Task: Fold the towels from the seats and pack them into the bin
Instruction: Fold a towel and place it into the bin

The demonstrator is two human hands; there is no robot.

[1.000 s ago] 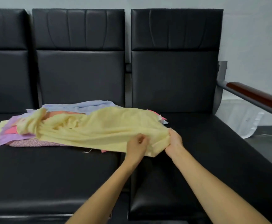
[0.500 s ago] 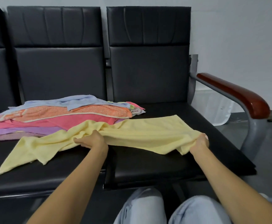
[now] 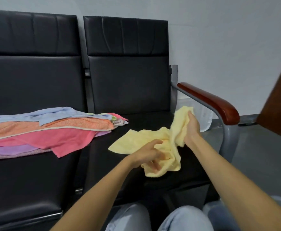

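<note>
The yellow towel [image 3: 146,140] lies bunched on the right-hand black seat [image 3: 136,120], partly lifted off the cushion between my two hands. My right hand [image 3: 191,129] has its grip closed around one gathered end, raised above the seat near the armrest [image 3: 208,101]; a loose flap of cloth stands up above the fingers and the rest hangs down below the palm. My left hand [image 3: 149,153] sits lower and nearer to me, fingers half curled and spread into the crumpled lower part of the same towel. I see cloth over and under those fingers, but I cannot tell whether that grip is really pinching it or only pressing into the folds. One flat corner of the towel trails out to the left across the seat cushion.

On the seat to the left [image 3: 28,172], the pile of towels [image 3: 49,130] is stacked flat: pale blue on top, then orange with a light border, pink, lilac and a paler pink at the bottom. A pink corner hangs toward the gap between the seats. At the pile's right end a small white tag [image 3: 119,121] sticks out with dark print on it, too small for me to read.

My knees in light blue jeans [image 3: 183,219] show at the bottom edge. A brown board [image 3: 280,100] juts in from the right.
</note>
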